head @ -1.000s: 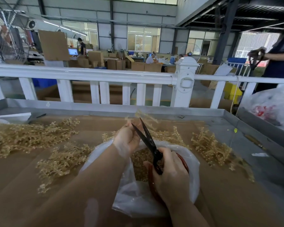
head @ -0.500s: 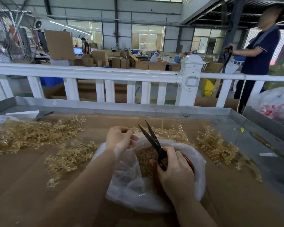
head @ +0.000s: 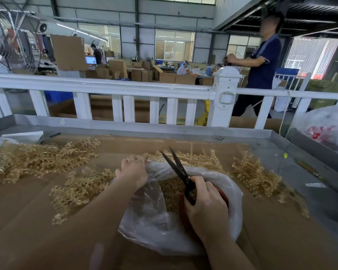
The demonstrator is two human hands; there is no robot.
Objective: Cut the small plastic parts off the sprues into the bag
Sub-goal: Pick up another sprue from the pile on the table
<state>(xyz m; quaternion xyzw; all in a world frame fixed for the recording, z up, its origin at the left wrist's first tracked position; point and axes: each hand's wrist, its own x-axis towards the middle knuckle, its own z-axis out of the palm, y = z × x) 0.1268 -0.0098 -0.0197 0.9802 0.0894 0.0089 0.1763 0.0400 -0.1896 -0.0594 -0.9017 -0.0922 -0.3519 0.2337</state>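
Since half a second ago, the left hand (head: 134, 171) has reached forward past the far rim of the bag, and the passer-by behind the fence has walked further left.

On the left of the cardboard-covered bench (head: 27, 221) lie heaps of pale gold plastic sprues (head: 33, 158), with a smaller clump (head: 80, 189) nearer the middle. The left hand lies knuckles up on the rim of the crumpled clear plastic bag (head: 156, 227), its fingers (head: 137, 158) reaching into the sprues beyond; whether they grip one cannot be told. Inside the bag sits a mound of small gold cut parts (head: 171, 193). The right hand (head: 207, 207), over the bag, grips the handles of black-bladed scissors (head: 177, 166), blades narrowly parted and pointing away. More sprues (head: 254, 175) lie at the right. A white railing fence (head: 109, 88) borders the bench, with a person in dark blue (head: 261, 69) behind it.
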